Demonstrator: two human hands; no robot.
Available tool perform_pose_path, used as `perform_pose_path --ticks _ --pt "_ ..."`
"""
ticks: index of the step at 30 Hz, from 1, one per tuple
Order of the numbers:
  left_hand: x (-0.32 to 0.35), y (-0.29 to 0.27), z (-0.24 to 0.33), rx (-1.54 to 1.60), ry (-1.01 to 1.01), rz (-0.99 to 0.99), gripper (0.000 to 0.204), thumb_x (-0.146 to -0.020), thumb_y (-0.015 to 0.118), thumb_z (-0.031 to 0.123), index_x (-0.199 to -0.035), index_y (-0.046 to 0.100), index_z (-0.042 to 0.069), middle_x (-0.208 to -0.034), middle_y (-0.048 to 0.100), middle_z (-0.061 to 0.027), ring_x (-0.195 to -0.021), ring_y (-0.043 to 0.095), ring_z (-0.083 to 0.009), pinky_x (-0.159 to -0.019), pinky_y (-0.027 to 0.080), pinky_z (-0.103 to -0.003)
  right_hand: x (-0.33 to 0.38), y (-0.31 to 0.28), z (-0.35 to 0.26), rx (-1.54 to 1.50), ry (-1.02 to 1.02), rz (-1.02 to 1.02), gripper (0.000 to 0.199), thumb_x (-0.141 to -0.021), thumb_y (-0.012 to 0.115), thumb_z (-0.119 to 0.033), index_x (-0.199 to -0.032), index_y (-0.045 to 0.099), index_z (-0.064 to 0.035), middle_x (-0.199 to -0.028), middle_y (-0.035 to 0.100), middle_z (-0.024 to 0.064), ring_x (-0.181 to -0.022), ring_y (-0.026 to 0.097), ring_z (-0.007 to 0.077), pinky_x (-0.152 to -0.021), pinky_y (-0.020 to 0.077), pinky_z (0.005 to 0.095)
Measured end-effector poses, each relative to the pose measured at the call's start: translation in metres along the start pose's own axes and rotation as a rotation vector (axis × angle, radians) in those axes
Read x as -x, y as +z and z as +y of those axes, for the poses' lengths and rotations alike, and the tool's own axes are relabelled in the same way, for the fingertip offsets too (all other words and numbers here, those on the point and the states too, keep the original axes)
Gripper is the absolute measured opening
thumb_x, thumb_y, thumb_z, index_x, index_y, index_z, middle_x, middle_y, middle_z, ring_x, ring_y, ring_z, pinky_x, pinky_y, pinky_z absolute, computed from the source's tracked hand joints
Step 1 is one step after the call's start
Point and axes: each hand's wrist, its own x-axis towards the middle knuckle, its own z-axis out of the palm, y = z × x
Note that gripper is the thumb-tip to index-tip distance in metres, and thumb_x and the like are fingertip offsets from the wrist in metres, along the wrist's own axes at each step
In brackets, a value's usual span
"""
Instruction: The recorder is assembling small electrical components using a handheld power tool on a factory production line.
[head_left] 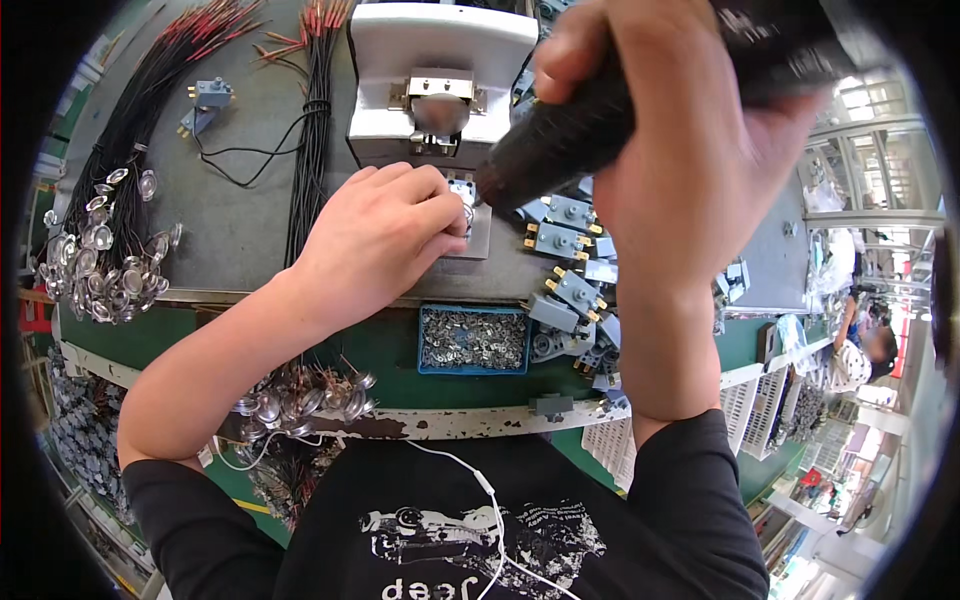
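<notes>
My right hand (pixel 690 150) is wrapped around a black power screwdriver (pixel 565 140), held on a slant with its nose pointing down and left. That nose comes close to a small grey switch unit (pixel 463 190) on a metal plate (pixel 478 235); whether they touch I cannot tell. From the left, my left hand (pixel 385 225) has its fingers curled and closed at the unit's left side, its fingertips hiding part of it. Just beyond stands a white machine (pixel 400 45) with a metal fixture (pixel 440 85) on its front.
Many grey switch boxes (pixel 560 240) with brass terminals are heaped to the right. At the front, a blue tray (pixel 474 373) holds small metal pieces. Black wire bundles (pixel 315 150) lie at left, with silver round caps (pixel 100 255) hanging over the edge. Two switch units (pixel 210 95) lie further back.
</notes>
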Motion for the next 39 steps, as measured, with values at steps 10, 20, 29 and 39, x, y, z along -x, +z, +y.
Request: perform_pose_path --ticks 10,20,29,39 --pt "0.002 0.010 0.001 0.128 -0.141 0.026 0.026 -0.088 0.075 0.017 -0.105 0.058 0.007 -0.097 0.060 -0.0095 -0.094 0.063 -0.0326 -0.083 0.051 -0.044 0.024 0.012 -0.007 0.016 0.080 -0.028 0.036 -0.088 0.074 0.005 -0.119 0.055 0.0017 -0.091 0.067 0.0070 -0.075 0.066 0.0120 -0.067 0.0537 0.0251" --pt "0.002 0.009 0.001 0.177 -0.157 0.009 0.031 -0.090 0.074 0.016 -0.113 0.056 0.006 -0.102 0.061 -0.0111 -0.097 0.064 -0.0333 -0.085 0.051 -0.043 0.024 0.007 -0.015 0.018 0.137 -0.083 0.025 -0.090 0.074 0.000 -0.110 0.060 0.0027 -0.085 0.067 0.0063 -0.071 0.065 0.0114 -0.065 0.0526 0.0247" --pt "0.004 0.011 -0.002 0.105 -0.122 0.032 0.038 -0.091 0.073 0.017 -0.122 0.056 0.004 -0.116 0.060 -0.0136 -0.108 0.063 -0.0353 -0.092 0.052 -0.044 0.021 0.008 -0.009 0.024 0.199 -0.131 0.016 -0.092 0.075 -0.004 -0.102 0.065 0.0035 -0.080 0.067 0.0056 -0.066 0.064 0.0109 -0.063 0.0516 0.0243" --pt "0.005 0.012 -0.005 0.114 -0.161 -0.080 0.037 -0.093 0.071 0.020 -0.120 0.055 0.002 -0.127 0.056 -0.0144 -0.119 0.058 -0.0367 -0.098 0.051 -0.045 0.017 0.001 -0.007 0.030 0.256 -0.202 0.015 -0.094 0.074 -0.010 -0.095 0.067 0.0039 -0.076 0.067 0.0052 -0.062 0.063 0.0107 -0.061 0.0505 0.0242"
